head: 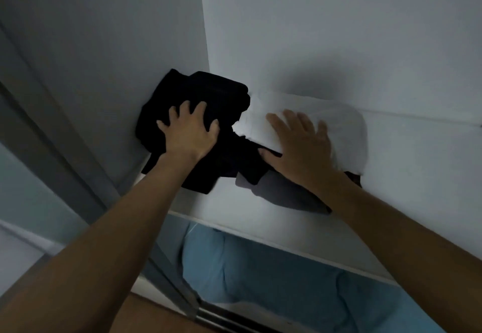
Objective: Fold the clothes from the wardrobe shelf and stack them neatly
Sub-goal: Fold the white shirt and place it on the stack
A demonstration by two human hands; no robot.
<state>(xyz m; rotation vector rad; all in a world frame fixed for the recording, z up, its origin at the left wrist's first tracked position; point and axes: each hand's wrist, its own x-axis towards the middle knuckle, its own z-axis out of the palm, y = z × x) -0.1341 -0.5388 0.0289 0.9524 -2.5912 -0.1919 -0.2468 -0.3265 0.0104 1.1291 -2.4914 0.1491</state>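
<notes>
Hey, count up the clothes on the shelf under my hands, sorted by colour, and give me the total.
black bundle: 1
white garment: 1
grey garment: 1
Total: 3
The view does not show whether the black bundle is more than one piece.

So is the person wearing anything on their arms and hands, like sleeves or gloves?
No. The left hand and right hand are bare: no gloves, rings or watch that I can see. The left forearm and right forearm are bare too, with no sleeve in view.
</notes>
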